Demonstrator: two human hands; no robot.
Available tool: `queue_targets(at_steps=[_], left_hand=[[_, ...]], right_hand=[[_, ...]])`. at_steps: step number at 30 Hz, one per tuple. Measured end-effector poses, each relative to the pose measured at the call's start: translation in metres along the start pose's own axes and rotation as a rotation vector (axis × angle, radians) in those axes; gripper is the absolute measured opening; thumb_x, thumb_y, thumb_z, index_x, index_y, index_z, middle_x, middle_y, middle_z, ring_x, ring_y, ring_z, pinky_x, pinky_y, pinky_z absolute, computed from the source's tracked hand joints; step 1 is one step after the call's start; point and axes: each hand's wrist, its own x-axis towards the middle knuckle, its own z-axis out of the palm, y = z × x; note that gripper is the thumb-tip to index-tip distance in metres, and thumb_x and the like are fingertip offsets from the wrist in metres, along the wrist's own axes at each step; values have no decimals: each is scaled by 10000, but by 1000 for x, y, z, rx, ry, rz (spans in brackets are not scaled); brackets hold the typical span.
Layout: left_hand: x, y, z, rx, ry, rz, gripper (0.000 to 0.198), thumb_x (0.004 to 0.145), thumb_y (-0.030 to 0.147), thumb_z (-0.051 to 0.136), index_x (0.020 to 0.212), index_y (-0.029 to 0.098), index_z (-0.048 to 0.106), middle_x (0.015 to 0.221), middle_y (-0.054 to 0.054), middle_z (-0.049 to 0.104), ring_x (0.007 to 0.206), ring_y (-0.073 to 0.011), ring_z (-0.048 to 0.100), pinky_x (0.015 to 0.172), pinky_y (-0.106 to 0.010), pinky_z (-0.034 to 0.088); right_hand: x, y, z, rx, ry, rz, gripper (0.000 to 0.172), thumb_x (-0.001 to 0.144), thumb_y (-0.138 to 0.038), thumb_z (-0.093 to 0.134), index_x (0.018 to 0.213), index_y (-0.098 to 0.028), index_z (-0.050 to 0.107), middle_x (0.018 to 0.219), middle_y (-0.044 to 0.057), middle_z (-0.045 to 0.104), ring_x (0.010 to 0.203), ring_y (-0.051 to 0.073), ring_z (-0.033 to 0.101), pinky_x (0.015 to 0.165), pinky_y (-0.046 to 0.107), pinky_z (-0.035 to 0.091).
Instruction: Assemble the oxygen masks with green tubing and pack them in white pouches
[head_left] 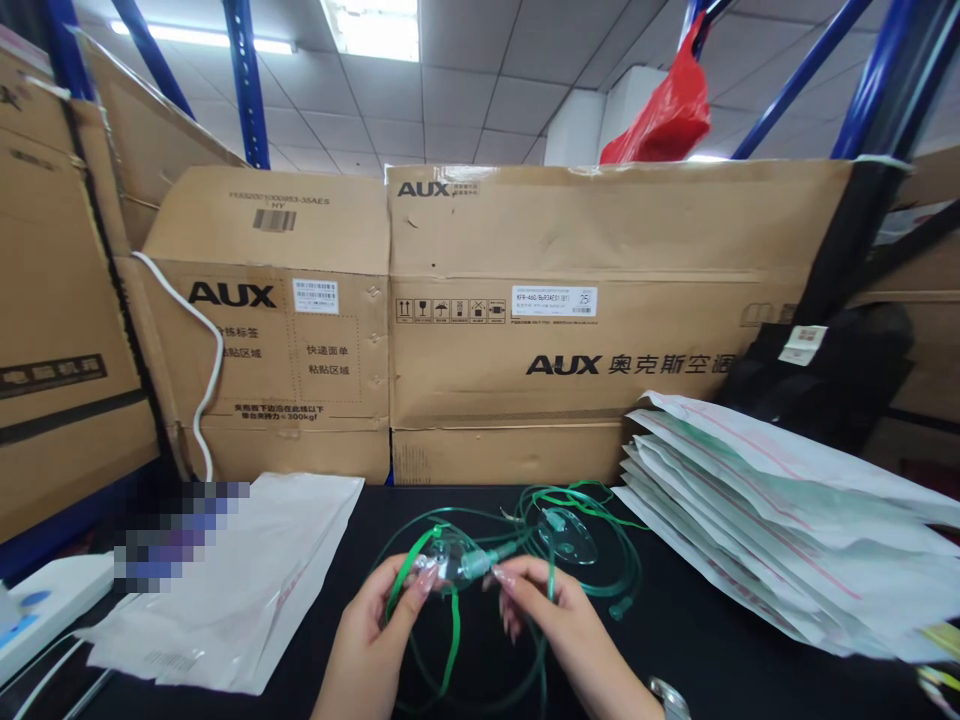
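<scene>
My left hand (379, 610) is closed on the side of a clear oxygen mask (450, 560), thumb at the front. A bright green elastic strap (453, 640) hangs from the mask and another length of it runs over my left fingers. My right hand (551, 605) pinches at the pale green connector (480, 562) on the mask's right end; the exact contact is partly hidden by the fingers. Green tubing (630, 560) lies in loose loops around both hands. Behind my right hand a second clear mask (577, 540) rests on the black table among the coils.
White packets (780, 520) are piled at the right. At the left lie a flat white packet (217, 590), a blurred patch and a white device (52, 610). Large cardboard boxes (480, 390) stand along the back, with a white cable (214, 370) hanging before one.
</scene>
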Motion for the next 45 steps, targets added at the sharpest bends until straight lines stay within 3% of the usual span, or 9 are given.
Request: queue_targets(at_steps=[3,7,11,17,20,23,28,33,45], left_hand=[[-5,2,3,65,-8,24,293,751,395,562,949,188,624,931,-48,660,982,-232,551,878,-309,383],[-6,4,4,231,-31,104,210,782,372,519,825,197,628,830,-30,608,854,-204,564,787,-282,406],[-5,2,6,322,-63,145,234,796,365,497,663,191,580,725,-5,516,722,-173,526,682,-254,402],[-7,-2,7,333,-143,160,269,804,375,483,605,195,510,676,12,454,664,-158,477,633,-242,383],[-7,-1,6,345,-187,157,276,813,379,468,614,193,508,685,6,457,674,-161,481,645,-246,386],[-7,-3,7,354,-201,175,286,809,388,474,602,192,502,669,8,453,658,-156,475,635,-242,381],[-8,-15,9,428,-221,247,300,780,394,516,559,192,493,639,14,458,640,-157,469,622,-254,363],[-11,-20,10,571,-251,281,265,753,376,564,562,193,550,642,14,507,650,-165,493,634,-271,352],[-14,-18,13,587,-302,247,329,774,450,508,609,185,611,655,-2,518,668,-178,512,647,-277,344]], right_hand=[[6,7,-3,15,261,-45,356,557,-453,709,717,-167,570,628,-8,570,571,134,538,533,248,442],[19,26,-15,44,519,18,432,490,-375,731,823,-182,534,822,51,583,723,211,589,595,315,494],[24,39,-25,-1,604,-68,598,522,-333,686,1065,-178,491,1114,121,528,1022,283,530,822,394,466],[5,22,-15,-362,432,-429,364,740,-334,548,1098,-268,548,1205,67,483,1171,247,407,992,448,322],[-4,11,-9,-458,388,-452,304,784,-332,516,1080,-291,574,1266,61,433,1209,247,361,1011,456,289],[-8,3,-7,-487,194,-471,249,817,-328,500,1039,-306,609,1273,44,454,1234,242,326,1028,455,251],[-13,-8,-3,-448,-146,-431,183,779,-355,577,930,-288,655,982,36,631,1096,227,466,1026,436,226],[-18,-14,0,-439,-185,-306,124,751,-334,606,748,-210,600,794,12,554,785,166,532,756,290,425],[-16,-4,2,-285,-171,-237,297,790,-429,526,633,-180,558,687,-9,506,673,132,487,661,244,390]])
